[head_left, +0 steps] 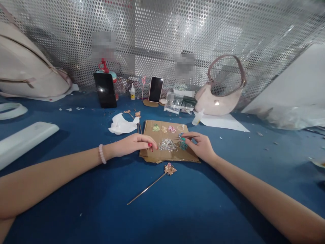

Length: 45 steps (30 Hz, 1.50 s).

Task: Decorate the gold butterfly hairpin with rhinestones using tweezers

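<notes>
On the blue table [101,206], a person works over a flat piece of cardboard [186,156]. Let the middle of that board be the middle of my clock. The left hand [133,145] is at 9 o'clock, by the board's edge. Its fingers are loose and a bit bent, and I see nothing in them. The right hand [203,145] is at 3 o'clock. Its thumb and fingers pinch a thin pair of tweezers [194,136], with the tips pointing to 9 o'clock. The tips are just beside the silver gems [167,145], but I cannot tell if they hold one.

Next to that pile, toward 3 o'clock, lie teal gems [182,146]. Green gems [155,127] sit at 11 o'clock, with gold gems [164,129] and pink gems [172,129] near 12. A shiny hairpin [169,169] lies off the board at 6 o'clock, its flower end up near the cardboard and its stick slanting down toward 7. A little glue bottle [198,117] leans at 1 o'clock.

To pick up tiny gems well, I think you squeeze softly, because a hard pinch could make one jump away. Take just one, from the edge of the pile. Resting the wrist should help stop wobbles, and the free hand could hold the board steady.
</notes>
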Tool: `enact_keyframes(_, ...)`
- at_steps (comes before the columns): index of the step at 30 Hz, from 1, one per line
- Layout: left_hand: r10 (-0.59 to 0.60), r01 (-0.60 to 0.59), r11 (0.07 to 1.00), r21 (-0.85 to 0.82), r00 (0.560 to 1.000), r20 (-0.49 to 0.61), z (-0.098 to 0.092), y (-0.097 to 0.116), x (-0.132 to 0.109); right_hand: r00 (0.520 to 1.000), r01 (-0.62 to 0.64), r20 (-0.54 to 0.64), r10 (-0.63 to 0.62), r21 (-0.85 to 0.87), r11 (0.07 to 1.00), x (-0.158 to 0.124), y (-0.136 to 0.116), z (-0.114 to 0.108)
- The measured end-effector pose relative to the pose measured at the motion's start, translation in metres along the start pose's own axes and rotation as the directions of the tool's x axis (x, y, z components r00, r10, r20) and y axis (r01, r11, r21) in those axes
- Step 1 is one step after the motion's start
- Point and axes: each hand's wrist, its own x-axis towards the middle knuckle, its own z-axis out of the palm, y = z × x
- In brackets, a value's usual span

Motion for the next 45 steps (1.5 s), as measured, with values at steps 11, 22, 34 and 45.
enact_keyframes(11,0.006,-0.006,1.000,-0.015,1.000,0.018,-0.001,-0.003,0.001,0.999,0.036,0.043,-0.033,-0.055,0.998,0.000,0.001,0.000)
enact_keyframes(22,0.011,-0.011,1.000,-0.013,1.000,0.021,-0.001,-0.007,0.002,0.996,0.071,0.061,-0.067,-0.076,0.995,-0.002,0.000,0.000)
enact_keyframes(34,-0.003,0.004,1.000,-0.006,1.000,0.016,-0.001,-0.006,0.003,0.996,0.027,0.085,-0.022,-0.058,0.998,0.002,0.002,0.002)
enact_keyframes(45,-0.005,0.004,0.999,0.037,1.000,0.015,-0.003,-0.008,0.003,0.994,-0.036,0.102,0.041,-0.052,0.998,0.004,0.000,0.002)
